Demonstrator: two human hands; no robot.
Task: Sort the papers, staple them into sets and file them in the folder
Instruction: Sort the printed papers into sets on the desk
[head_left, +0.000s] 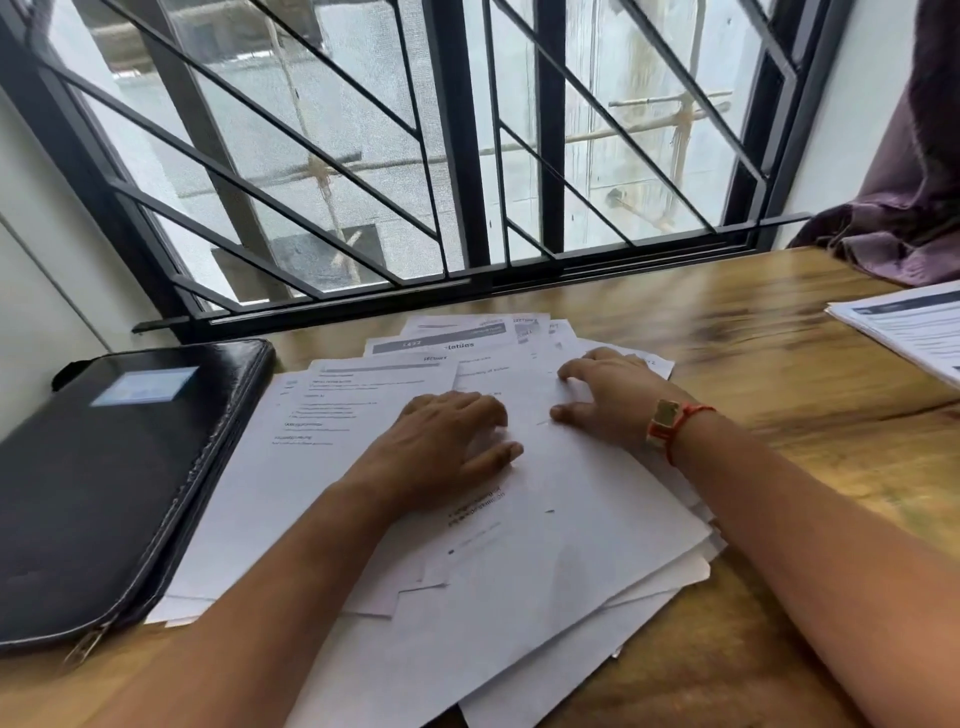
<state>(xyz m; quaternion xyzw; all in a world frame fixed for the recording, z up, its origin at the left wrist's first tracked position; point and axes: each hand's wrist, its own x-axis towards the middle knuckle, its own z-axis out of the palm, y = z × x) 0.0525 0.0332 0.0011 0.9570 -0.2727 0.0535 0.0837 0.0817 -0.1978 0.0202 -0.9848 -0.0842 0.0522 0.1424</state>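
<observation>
**Operator:** Fingers (576, 371) of the right hand (608, 395) lie spread and flat on the loose papers (519, 571). Those of the left hand (441, 447) rest bent on the same pile, tips down. We see neither hand grip a sheet.

**Checker:** Where do we locate the work items?

**Operator:** The papers fan out across the middle of the desk (779, 374). The black folder (114, 467) lies closed at the left, touching their edge. A second stack (904, 327) sits well apart at the right.

**Checker:** What faults do we guard against?

**Operator:** Sheets overlap at mixed angles, so a sideways push may drag several at once and mix the sets. Some top sheets show blank faces, so we may assign them wrongly.

**Checker:** What can we not confirm?

**Operator:** The left fingertips sit behind the knuckles. The print is too blurred to read. The frame cuts off the second stack and the pile's near edge. No stapler shows in view.
</observation>
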